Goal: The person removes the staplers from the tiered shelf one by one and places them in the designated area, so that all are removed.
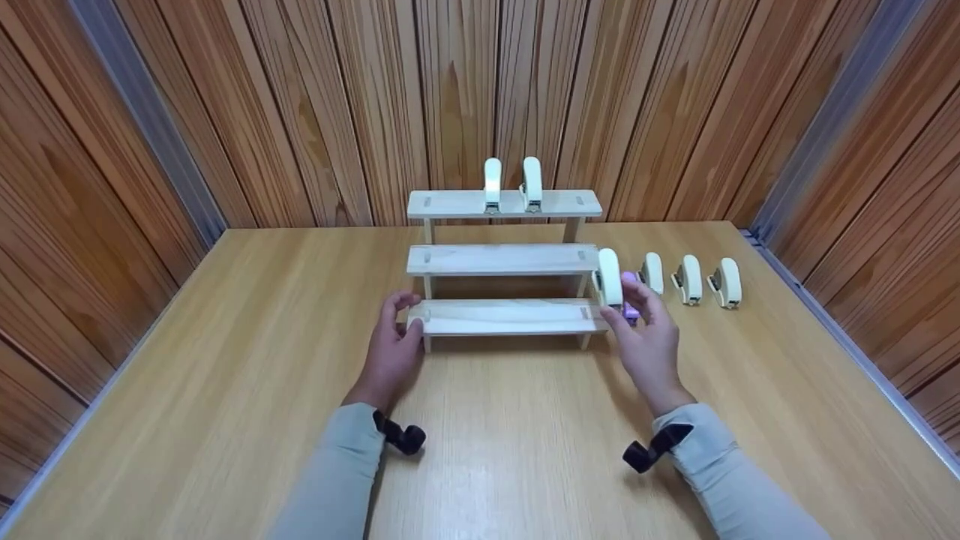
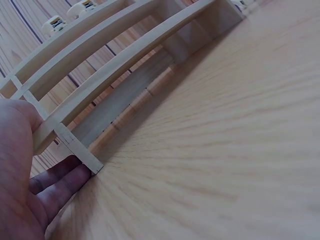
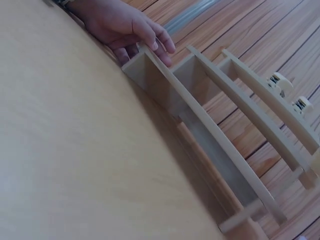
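A three-tier wooden stand [image 1: 502, 319] stands on the table. At its left end, my left hand [image 1: 390, 349] grips the lowest shelf, with fingers against the side leg in the left wrist view. My right hand [image 1: 649, 345] holds a cream stapler [image 1: 609, 277] upright beside the right ends of the lower shelves. Just behind that hand is a purple object [image 1: 631, 311], partly hidden by the fingers. Two more cream staplers, one left [image 1: 492, 184] and one right [image 1: 532, 184], stand on the top shelf.
Right of the stand, three cream staplers stand in a row on the table: a near one [image 1: 652, 271], a middle one [image 1: 688, 280] and an outer one [image 1: 726, 283]. Wood-panelled walls [image 1: 315, 112] close in the table [image 1: 502, 442] at the back and sides.
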Demonstrator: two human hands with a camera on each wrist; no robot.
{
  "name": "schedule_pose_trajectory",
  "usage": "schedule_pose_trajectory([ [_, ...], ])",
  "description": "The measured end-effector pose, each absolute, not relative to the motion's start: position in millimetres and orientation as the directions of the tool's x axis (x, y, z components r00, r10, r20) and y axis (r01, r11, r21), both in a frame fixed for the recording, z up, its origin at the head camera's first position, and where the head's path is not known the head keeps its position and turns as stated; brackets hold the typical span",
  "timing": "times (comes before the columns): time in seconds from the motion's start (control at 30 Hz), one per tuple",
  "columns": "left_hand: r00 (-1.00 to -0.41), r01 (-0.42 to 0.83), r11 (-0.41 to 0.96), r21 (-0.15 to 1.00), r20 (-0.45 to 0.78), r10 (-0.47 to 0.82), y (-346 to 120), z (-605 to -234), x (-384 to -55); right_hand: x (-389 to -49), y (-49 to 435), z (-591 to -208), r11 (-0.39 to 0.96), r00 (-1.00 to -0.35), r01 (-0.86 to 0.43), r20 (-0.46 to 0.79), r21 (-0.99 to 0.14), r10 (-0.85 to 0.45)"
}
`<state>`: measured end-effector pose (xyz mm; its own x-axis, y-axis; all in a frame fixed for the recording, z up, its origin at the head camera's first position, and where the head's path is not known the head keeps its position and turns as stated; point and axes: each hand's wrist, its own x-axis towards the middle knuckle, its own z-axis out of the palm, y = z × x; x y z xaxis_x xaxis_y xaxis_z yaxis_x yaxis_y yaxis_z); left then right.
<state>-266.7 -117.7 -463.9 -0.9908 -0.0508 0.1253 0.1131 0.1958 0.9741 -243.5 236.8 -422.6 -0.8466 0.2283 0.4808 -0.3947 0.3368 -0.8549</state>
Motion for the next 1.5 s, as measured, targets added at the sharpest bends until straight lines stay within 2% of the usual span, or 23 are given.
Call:
schedule_pose_trajectory([
  [0.23, -0.996, 0.058, 0.183, 0.981, 0.068, -0.051, -118.7, -468.1, -263.7, -234.1, 261.4, -432.1, 0.358, -0.878, -0.302, 0.405, -0.883, 0.257],
  [0.5, -0.996, 0.067, 0.212, 0.975, 0.078, -0.043, -117.9, -463.4, -264.7, -227.3, 286.7, -443.0, 0.373, -0.893, -0.217, 0.338, -0.902, 0.297],
  [0.73, -0.995, 0.083, 0.198, 0.977, 0.091, -0.028, -117.8, -457.9, -265.5, -225.4, 300.4, -443.6, 0.198, -0.898, -0.155, 0.221, -0.968, 0.379],
  [0.93, -0.992, 0.117, 0.209, 0.971, 0.126, -0.032, -117.5, -461.0, -265.1, -227.2, 302.3, -444.6, 0.227, -0.885, -0.129, 0.215, -0.965, 0.412],
  [1.07, -0.985, 0.156, 0.231, 0.960, 0.168, -0.035, -116.4, -462.7, -265.9, -226.9, 305.4, -443.8, 0.124, -0.880, -0.148, 0.188, -0.981, 0.436],
  [1.2, -0.988, 0.139, 0.228, 0.964, 0.150, -0.032, -115.9, -462.4, -266.6, -222.9, 311.3, -443.0, 0.024, -0.879, -0.132, 0.128, -0.991, 0.460],
  [1.33, -0.993, 0.104, 0.212, 0.972, 0.115, -0.040, -116.4, -461.2, -266.3, -220.4, 318.3, -442.2, 0.019, -0.870, -0.107, 0.103, -0.994, 0.482],
  [1.5, -0.996, 0.074, 0.193, 0.978, 0.083, -0.044, -116.8, -461.6, -265.7, -220.8, 325.0, -444.3, 0.139, -0.882, -0.035, 0.096, -0.990, 0.462],
])
